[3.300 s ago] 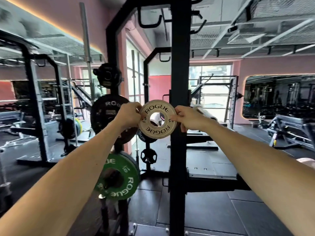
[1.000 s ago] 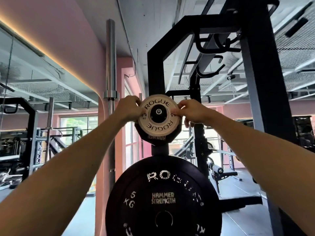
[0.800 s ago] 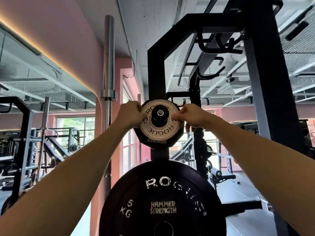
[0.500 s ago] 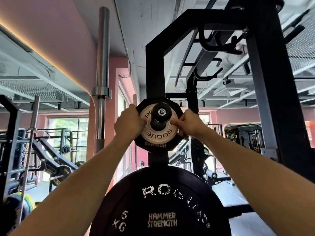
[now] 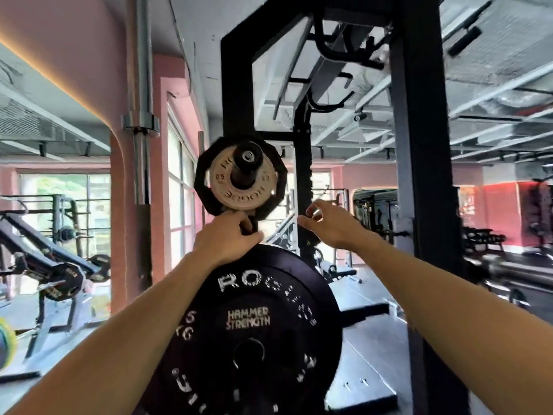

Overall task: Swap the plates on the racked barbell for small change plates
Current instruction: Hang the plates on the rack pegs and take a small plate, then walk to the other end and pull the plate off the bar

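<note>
Both hands (image 5: 227,238) apparently released, just below pegged change plate (image 5: 238,182)

A chrome barbell (image 5: 140,121) stands upright against the pink wall (image 5: 74,49), left of the black rack upright (image 5: 419,145). Further left of that upright, past the barbell, large windows (image 5: 64,199) show green outside, and in front of them sit slanted black machines (image 5: 45,256) with small dark plates on them. To the right of the upright, grey ceiling beams and ducts (image 5: 493,94) run overhead, and below them lies a dim room with red-lit walls (image 5: 493,205) and grey floor mats (image 5: 371,348).
</note>
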The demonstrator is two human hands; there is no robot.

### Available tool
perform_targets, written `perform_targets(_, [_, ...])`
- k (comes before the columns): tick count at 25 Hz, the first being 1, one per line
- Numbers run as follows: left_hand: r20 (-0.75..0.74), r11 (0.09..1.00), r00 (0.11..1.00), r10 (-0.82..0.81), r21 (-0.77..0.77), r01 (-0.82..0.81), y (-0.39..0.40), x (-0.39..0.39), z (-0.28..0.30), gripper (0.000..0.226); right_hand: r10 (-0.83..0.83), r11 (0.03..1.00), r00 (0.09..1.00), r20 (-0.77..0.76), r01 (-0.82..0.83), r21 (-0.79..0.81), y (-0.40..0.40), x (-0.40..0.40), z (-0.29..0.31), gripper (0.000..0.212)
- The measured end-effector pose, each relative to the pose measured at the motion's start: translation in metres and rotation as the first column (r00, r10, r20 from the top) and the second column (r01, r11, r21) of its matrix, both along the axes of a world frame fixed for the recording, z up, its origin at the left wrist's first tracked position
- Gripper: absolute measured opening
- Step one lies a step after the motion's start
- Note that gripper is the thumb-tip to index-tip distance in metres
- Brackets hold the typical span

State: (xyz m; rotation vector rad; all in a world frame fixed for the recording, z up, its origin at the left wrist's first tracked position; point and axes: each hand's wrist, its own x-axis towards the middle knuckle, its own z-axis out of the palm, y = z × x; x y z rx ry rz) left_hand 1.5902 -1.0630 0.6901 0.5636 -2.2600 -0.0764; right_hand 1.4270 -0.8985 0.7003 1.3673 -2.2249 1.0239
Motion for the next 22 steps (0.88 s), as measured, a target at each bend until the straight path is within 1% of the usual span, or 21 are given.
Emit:
perform_targets(3, [0.136,0.988,0.981,-0.136,0.089,0.125,0.045,-0.024,-0.042,0.044,-0.101,0.990,0.993,0.061,0.095,0.104,0.058,-0.005,-0.042,0.048])
perform_targets(6, [0.246,0.965,0.939,-0.241,0.163,0.205,0.099,-0.054,-0.087,0.055,-0.224,0.964,0.964,0.144,0.197,0.181,0.123,-0.014,-0.096,0.052])
perform_targets(8, [0.314,0.943,0.895,-0.317,0.203,0.262,0.137,-0.072,-0.124,0.058,-0.305,0.935,0.936,0.174,0.259,0.243,0.171,-0.017,-0.139,0.052])
perform_targets(12, [0.427,0.848,0.747,-0.510,0.394,0.354,0.231,-0.093,-0.227,0.056,-0.479,0.845,0.837,0.266,0.358,0.398,0.278,-0.008,-0.247,0.050])
perform_targets(16, [0.489,0.765,0.600,-0.633,0.515,0.388,0.316,-0.092,-0.329,0.053,-0.643,0.742,0.665,0.380,0.418,0.525,0.373,0.032,-0.356,0.051])
perform_targets(19, [0.606,0.721,0.391,-0.693,0.584,0.373,0.370,-0.074,-0.411,0.060,-0.727,0.679,0.495,0.476,0.419,0.603,0.435,0.082,-0.434,0.049])
perform_targets(22, [0.677,0.684,0.162,-0.718,0.645,0.341,0.412,-0.047,-0.485,0.066,-0.766,0.641,0.286,0.576,0.405,0.652,0.479,0.140,-0.509,0.050])
